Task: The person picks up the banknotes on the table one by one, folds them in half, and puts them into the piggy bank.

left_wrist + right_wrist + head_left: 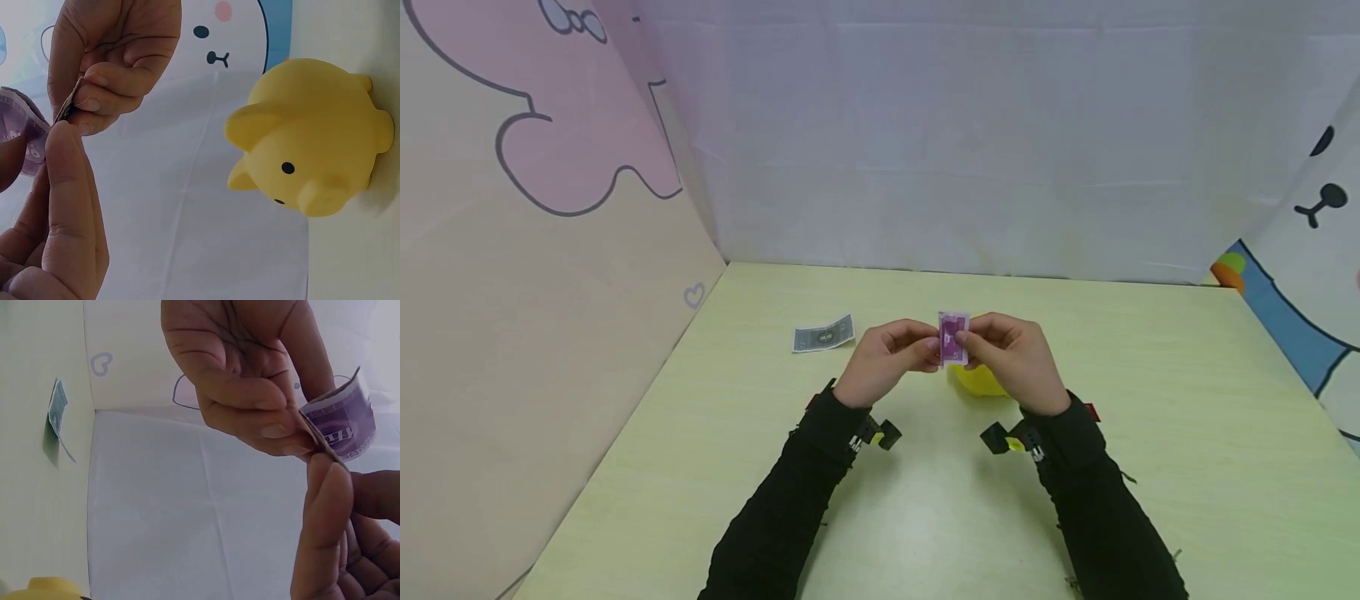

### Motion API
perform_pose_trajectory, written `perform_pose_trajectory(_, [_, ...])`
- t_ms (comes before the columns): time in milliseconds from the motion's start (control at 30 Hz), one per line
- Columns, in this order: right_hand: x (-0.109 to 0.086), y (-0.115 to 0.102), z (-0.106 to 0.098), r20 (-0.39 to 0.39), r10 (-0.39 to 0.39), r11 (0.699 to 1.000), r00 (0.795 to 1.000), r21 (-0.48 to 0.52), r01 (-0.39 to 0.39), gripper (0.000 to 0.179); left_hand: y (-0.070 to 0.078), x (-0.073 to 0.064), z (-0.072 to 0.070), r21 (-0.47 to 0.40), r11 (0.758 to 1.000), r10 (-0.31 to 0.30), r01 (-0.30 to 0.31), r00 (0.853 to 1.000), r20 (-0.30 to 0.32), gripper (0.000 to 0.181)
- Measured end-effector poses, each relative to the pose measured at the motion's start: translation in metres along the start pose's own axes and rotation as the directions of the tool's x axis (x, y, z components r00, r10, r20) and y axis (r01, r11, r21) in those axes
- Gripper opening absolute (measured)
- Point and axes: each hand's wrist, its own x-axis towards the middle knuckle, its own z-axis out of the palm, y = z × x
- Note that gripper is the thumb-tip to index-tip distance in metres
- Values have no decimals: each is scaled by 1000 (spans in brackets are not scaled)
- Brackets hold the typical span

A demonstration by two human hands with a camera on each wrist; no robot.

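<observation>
Purple note (950,327): thin, smooth-looking paper. Grey-green note (823,335): paper, likewise. Yellow piggy bank (312,119): smooth, matt, plastic-looking. Tabletop (925,525): smooth, faint wood-like streaks, soft sheen. Backdrop (962,142): thin creased sheet, cloth or plastic unclear. Black sleeves (767,517): matt cloth.

Yellow pig (981,382): right hand (1021,360) is hiding much of it, head view; frame edge is cropping it, right-wrist view; purple note (950,328) (that hand is covering part)

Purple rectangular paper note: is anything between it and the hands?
Nothing visible: the left hand and right hand both pinch the purple rectangular paper note directly. The yellow rounded pig figure stands partly behind the right hand in the head view; a grey-green rectangular paper note lies further left.
</observation>
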Motion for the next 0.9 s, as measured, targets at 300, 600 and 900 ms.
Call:
perform_pose_trajectory(300, [0,1,1,15,-24,999,1000,22,24,17,-2,1,2,-25,1000,9,-9,1000,8,22])
perform_pose_trajectory(600, [0,1,2,32,-35,999,999,11,35,16,-1,2,3,4,1000,-6,6,1000,-15,20])
perform_pose_trajectory(900, [0,1,2,41,-27,1000,999,10,27,18,1,1,4,3,1000,-5,5,1000,-31,20])
